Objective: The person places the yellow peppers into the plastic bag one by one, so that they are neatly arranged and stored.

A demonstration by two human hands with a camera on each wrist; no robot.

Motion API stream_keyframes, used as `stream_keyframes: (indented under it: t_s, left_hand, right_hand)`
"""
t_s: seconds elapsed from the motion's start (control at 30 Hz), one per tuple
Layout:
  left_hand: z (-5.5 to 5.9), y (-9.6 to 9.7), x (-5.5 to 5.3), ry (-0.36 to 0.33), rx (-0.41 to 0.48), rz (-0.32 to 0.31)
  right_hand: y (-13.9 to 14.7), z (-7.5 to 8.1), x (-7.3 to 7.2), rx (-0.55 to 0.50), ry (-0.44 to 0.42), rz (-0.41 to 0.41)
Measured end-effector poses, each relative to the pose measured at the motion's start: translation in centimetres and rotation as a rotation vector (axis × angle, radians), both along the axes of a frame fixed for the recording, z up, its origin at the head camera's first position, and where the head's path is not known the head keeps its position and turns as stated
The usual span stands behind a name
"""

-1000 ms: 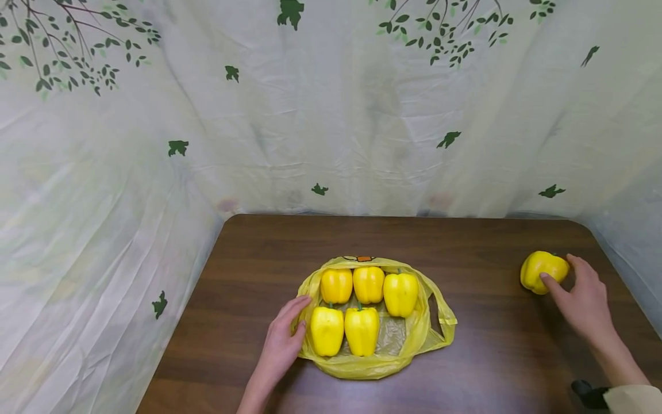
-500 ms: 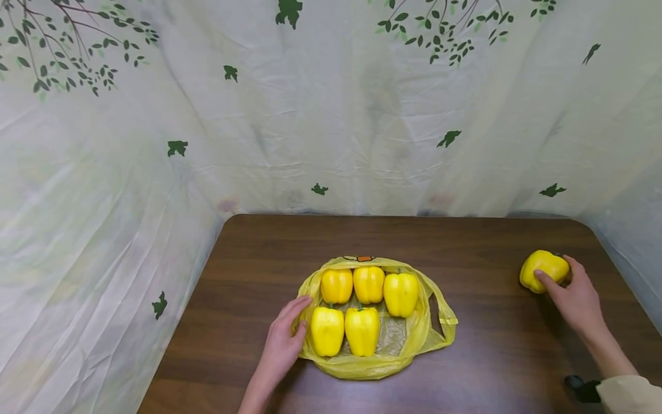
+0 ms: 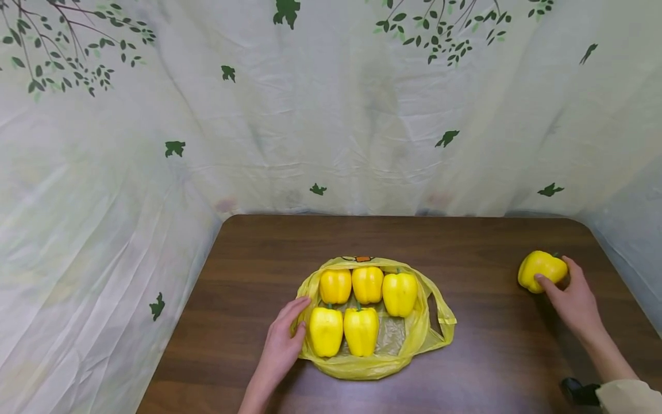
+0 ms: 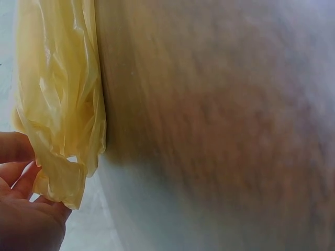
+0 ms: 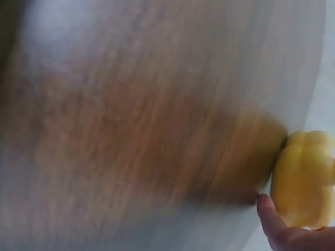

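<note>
A yellow plastic bag (image 3: 380, 368) lies spread on the brown table with its mouth facing up. Several yellow bell peppers sit inside in two rows, one of them (image 3: 399, 294) at the right of the back row. My left hand (image 3: 281, 336) holds the bag's left edge; in the left wrist view, thumb and fingers close around a gathered fold (image 4: 60, 180). Far to the right, my right hand (image 3: 576, 299) grips another yellow bell pepper (image 3: 540, 269), thumb in front and fingers behind its stem end. The right wrist view shows that pepper (image 5: 303, 183) beside a fingertip.
The dark wood table (image 3: 258, 244) has rounded back corners. A pale curtain (image 3: 341, 126) with printed leaves hangs behind and along the sides. A loop handle (image 3: 439, 322) of the bag extends to the right. A dark strap (image 3: 579, 392) sits at the right wrist.
The right hand has shifted slightly left and its thumb has moved farther over the pepper, which has turned and moved a little. The left hand and bag stay in place.
</note>
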State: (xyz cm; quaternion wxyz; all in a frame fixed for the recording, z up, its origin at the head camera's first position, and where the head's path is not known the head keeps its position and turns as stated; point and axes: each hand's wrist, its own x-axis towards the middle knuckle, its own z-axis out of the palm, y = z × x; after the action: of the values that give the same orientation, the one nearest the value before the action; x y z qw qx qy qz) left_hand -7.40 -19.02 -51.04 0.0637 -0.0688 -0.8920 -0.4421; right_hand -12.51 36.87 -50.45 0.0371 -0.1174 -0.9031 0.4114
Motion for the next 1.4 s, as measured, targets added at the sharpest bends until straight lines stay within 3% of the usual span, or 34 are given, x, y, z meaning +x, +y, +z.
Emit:
stream_keyframes:
  t_s: [0.2,0.8,1.1,1.4]
  left_hand:
    - [-0.1,-0.1,0.0,0.004,0.004,-0.003]
    - [0.1,0.0,0.0,-0.001,-0.004,-0.01]
    - [0.0,0.0,-0.1,-0.001,0.0,-0.007]
    - [-0.1,0.0,-0.2,0.031,0.003,-0.01]
  right_hand:
    - [-0.3,-0.2,0.1,0.013,0.037,0.029]
    - [-2.3,0.0,1.3,0.033,0.036,-0.039]
    - [-3.4,-0.1,2.3,-0.063,0.091,-0.066]
    - [-4.6,0.3,3.3,-0.073,0.12,-0.072]
